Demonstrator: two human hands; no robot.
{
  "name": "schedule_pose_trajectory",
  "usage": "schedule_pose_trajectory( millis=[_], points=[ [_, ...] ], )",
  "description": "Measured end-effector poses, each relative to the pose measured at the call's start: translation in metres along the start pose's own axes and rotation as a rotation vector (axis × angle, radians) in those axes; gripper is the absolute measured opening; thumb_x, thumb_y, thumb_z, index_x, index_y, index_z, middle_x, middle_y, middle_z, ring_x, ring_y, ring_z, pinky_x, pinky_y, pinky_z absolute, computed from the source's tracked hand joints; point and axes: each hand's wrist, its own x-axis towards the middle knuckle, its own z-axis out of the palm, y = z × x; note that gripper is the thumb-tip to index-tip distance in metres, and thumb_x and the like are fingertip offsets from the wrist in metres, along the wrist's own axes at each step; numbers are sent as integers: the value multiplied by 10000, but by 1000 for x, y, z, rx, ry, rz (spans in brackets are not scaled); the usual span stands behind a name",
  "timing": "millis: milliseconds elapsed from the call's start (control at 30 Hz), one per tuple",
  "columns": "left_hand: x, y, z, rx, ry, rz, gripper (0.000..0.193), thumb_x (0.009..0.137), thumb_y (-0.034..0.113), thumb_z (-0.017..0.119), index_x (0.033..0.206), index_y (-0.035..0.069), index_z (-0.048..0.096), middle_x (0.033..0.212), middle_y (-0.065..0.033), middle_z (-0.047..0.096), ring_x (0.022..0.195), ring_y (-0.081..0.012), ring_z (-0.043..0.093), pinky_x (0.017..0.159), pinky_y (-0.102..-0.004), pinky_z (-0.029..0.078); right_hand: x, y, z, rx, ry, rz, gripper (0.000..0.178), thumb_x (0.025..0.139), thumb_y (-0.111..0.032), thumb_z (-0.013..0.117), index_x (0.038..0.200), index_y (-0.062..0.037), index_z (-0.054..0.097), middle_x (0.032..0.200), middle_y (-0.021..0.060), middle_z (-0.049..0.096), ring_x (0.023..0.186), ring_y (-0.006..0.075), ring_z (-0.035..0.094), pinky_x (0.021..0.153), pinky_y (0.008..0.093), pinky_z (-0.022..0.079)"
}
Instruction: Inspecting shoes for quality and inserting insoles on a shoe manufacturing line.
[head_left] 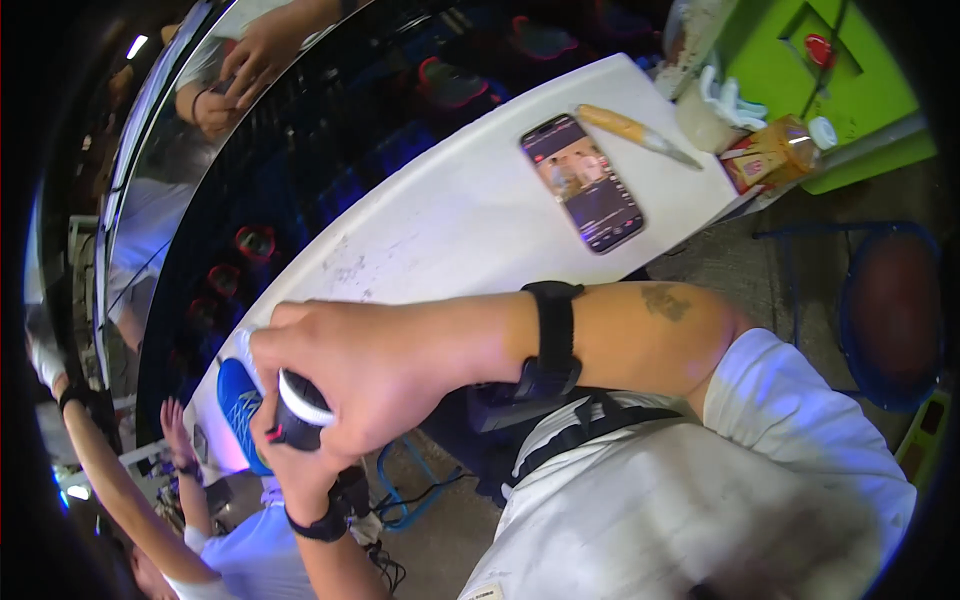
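My right hand (pixel 350 365) reaches in from the right, a black strap round its wrist. Its fingers curl over a dark shoe-like piece (pixel 296 428) with a curved white edge and a small red tip. Below it, my left hand (pixel 302 472), also with a black wristband, closes round the same piece from underneath. Most of the piece is hidden by the fingers, so its full shape cannot be made out. Just left of the hands is a blue sneaker (pixel 236 392) with pale laces, at the end of the white worktop (pixel 400 245).
On the worktop lie a lit phone (pixel 585 185) and a tan-handled tool (pixel 635 133). Beside them are a tub with a glove (pixel 712 105) and an orange bottle (pixel 790 150). A dark carrier (pixel 330 160) holds several red-rimmed pieces. Co-workers' arms (pixel 120 500) show left; a stool (pixel 890 315) stands right.
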Motion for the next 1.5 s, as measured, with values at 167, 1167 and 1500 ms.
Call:
schedule_pose_trajectory(
  millis=[167, 1167, 1500],
  points=[
    [4, -21, -4, -258, -68, -80, 859, 573, 312, 961, 1246, -77, 597, 1104, -71, 687, 988, -163, 663, 923, -320, 529, 3, 28, 1, 437, 59, 57, 411, 694, -66, 748, 1063, -48, 568, 1005, 74, 610, 962, 140, 576, 829, 301, 474],
    [54, 57, 42, 379, 5, 316, 580, 706, 351, 922, 1008, -61, 647, 829, -55, 689, 748, -107, 637, 661, -279, 516, -5, -4, -39, 396, 341, 206, 452, 921, -269, 622, 1296, -18, 606, 1173, 181, 606, 1115, 300, 580, 962, 349, 456],
    [-44, 18, 48, -69, 442, 196, 677, 906, 546, 599, 1285, -14, 564, 1367, -240, 510, 1281, -333, 514, 1098, -445, 386, -93, 25, 32, -394, 255, -64, 763, 763, -454, 836, 1355, -74, 539, 1185, 135, 623, 1100, 294, 610, 950, 392, 478]
  ],
)
